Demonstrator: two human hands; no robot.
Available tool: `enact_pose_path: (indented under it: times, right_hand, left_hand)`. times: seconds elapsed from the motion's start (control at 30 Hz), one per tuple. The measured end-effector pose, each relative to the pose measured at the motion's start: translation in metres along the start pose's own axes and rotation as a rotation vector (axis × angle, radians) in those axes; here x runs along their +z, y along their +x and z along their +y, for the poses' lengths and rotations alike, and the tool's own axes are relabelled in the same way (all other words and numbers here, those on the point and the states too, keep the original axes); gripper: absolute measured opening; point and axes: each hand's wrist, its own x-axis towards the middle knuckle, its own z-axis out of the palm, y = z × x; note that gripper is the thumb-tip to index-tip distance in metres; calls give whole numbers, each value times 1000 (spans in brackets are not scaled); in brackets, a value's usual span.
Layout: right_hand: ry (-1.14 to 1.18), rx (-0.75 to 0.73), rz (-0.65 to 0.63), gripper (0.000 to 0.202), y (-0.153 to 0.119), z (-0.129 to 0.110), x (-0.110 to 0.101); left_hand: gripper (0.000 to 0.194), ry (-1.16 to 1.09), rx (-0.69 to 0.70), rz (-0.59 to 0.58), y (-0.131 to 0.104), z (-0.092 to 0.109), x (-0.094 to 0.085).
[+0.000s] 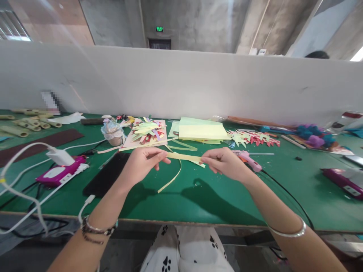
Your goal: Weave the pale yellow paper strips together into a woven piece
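A pale yellow paper strip is stretched level above the green table between my two hands. My left hand pinches its left end between thumb and finger. The right end is pinched the same way by my right hand. Below the left side, a thin curling paper strip hangs or lies near the tabletop; which one I cannot tell. Just behind my hands lie folded yellow paper strips and a stack of yellow paper sheets. A pink glue gun rests beside my right wrist.
Colourful paper cuttings and red-and-green cut paper lie toward the back. A black tablet, a purple power strip and white cables are at left. Bamboo pieces sit far left. A grey partition stands behind the table.
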Motion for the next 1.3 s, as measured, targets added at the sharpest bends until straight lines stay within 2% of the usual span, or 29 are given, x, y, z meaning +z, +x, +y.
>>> enact_pose_path:
  times: [0.1,0.23,0.43,0.5,0.57,0.63,0.73,0.8,0.87,0.93,1.03,1.1,1.17,1.23,1.3]
  right_hand:
    - [100,71,-27,28,-4,9,-6]
    - [201,89,-36,29,-6,18,-9]
    - [95,39,17,28,-10,19,-11]
    - [66,42,49,28,-11,20,-14]
    - [75,78,85,29,-13,25,-16]
    - [101,140,93,31,-18,36,-17]
    - [144,255,72,32,-28,57,-11]
    - [121,323,88,32,-35,70,-4]
    - [-48,369,41,33,-38,79,3]
    - [-352,374,11,29,-38,80,8]
    - [-762,396,104,27,-31,67,12]
    - [-805,312,135,35,-24,52,14]
    - [-676,104,85,41,-15,35,16]
    - [-542,-83,32,45,-4,23,19]
    - [-461,-187,-35,44,9,16,21]
  left_hand:
    - [32,34,-37,20,-5,-4,-7]
    - [35,65,-64,43,-10,-9,-9]
    - [42,95,-116,36,-8,-13,-4]
    - [45,92,-150,-37,-1,-18,1]
    - [48,125,-194,-208,8,-25,8]
    - [51,259,-210,-396,16,-35,18]
    - [52,495,-112,-398,25,-49,37]
    - [41,525,-39,-399,29,-54,47]
    - [29,536,6,-394,34,-56,54]
    - [27,553,34,-393,39,-54,55]
    - [27,571,62,-351,46,-45,49]
    - [28,557,76,-295,48,-35,43]
    - [30,506,117,-282,47,-23,36]
    - [29,422,198,-333,42,-11,31]
    - [26,380,268,-354,37,-2,28]
